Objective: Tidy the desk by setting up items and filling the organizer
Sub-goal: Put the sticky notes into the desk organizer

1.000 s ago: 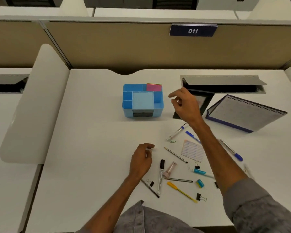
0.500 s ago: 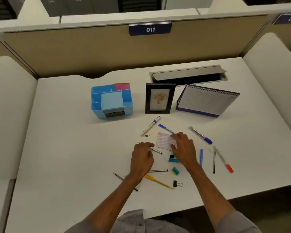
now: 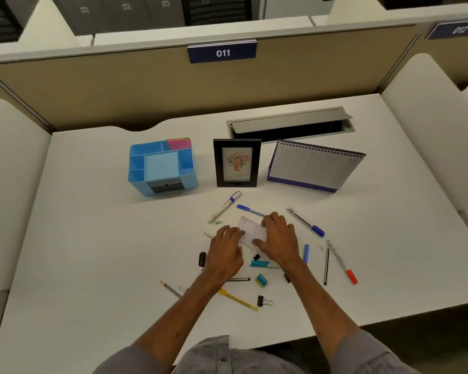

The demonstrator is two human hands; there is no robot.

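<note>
Two hands press flat on the label sheet (image 3: 250,230) — left hand (image 3: 225,251), right hand (image 3: 277,240), fingers spread. Thin, bendy, light; lift by an edge.

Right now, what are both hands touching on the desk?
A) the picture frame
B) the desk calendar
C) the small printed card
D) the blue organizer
C: the left hand and right hand both rest on the small printed card among the pens, while the organizer, picture frame and calendar stand untouched further back.
</note>
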